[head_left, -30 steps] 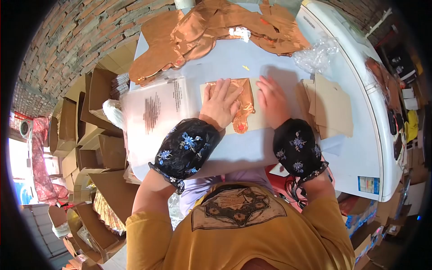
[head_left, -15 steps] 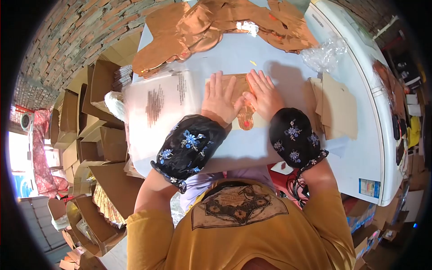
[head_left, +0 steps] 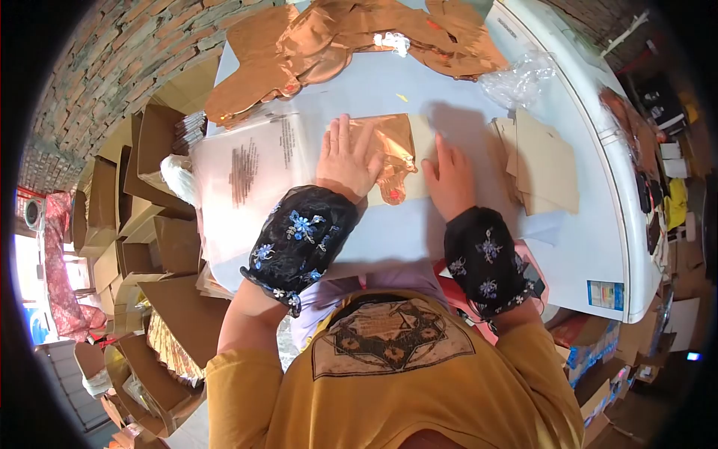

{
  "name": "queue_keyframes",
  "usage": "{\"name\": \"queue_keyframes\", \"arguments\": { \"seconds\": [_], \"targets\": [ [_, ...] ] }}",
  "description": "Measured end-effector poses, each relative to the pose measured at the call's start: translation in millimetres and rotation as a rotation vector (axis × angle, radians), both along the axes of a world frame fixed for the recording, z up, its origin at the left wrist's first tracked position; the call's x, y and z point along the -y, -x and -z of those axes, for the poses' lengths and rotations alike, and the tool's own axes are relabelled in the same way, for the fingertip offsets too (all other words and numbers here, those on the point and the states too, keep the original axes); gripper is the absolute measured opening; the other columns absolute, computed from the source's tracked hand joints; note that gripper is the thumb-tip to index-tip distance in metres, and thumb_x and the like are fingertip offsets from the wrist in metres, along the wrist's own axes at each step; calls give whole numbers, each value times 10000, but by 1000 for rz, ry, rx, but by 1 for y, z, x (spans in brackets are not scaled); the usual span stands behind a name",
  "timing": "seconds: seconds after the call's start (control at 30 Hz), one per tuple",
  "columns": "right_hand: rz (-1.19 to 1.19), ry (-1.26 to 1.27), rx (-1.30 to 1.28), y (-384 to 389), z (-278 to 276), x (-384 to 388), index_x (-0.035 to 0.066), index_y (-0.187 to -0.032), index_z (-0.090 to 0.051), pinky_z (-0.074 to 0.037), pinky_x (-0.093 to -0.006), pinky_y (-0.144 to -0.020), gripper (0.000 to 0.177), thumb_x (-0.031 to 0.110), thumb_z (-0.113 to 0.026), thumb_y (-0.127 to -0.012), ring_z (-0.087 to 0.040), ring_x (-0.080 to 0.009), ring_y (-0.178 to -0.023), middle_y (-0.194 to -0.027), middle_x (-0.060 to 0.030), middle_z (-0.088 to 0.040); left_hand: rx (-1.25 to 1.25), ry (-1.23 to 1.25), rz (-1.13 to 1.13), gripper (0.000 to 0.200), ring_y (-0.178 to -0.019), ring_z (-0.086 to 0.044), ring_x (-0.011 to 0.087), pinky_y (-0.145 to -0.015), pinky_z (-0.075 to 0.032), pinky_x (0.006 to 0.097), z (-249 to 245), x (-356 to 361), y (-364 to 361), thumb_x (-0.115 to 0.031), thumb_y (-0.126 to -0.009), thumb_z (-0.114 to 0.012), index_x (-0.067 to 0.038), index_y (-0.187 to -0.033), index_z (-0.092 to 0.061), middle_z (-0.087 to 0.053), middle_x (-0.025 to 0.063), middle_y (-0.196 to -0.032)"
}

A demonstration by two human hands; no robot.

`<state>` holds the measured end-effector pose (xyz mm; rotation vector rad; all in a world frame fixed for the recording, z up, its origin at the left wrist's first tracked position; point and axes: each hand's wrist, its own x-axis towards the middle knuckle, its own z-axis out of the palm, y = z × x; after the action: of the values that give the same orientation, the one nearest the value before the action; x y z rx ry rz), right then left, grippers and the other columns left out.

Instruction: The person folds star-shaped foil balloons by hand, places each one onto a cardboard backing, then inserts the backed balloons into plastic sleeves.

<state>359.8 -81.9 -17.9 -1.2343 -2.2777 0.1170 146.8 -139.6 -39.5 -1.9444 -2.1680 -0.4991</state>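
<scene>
Right fingers (head_left: 444, 156) now off foil (head_left: 395, 141), half-open

1 creased, shiny copper foil piece (head_left: 395, 142) lies on 1 tan card (head_left: 422, 135), narrow tab (head_left: 393, 187) red-marked.

Pale table (head_left: 351, 86) carries copper foil (head_left: 262, 63), plastic sleeves (head_left: 247, 179), beige card (head_left: 422, 146), apparently crumpled film (head_left: 527, 77).
</scene>
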Motion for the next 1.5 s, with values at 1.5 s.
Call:
{"name": "queue_keyframes", "arguments": {
  "seconds": [1.5],
  "targets": [
    [-626, -54, -99, 21, -8, -22, 88, -815, -663, -436, -389, -927, 137, 185, -757, -794, -502, -272, -1058, -1087, -17, -610, 34, -27, 44, 532, -1447, -262, 460, -1172, -236, 537, -2, 4, 4, -429, -1025, -391, -157, -1482, -410, -260, 286, -1563]
  ]
}}
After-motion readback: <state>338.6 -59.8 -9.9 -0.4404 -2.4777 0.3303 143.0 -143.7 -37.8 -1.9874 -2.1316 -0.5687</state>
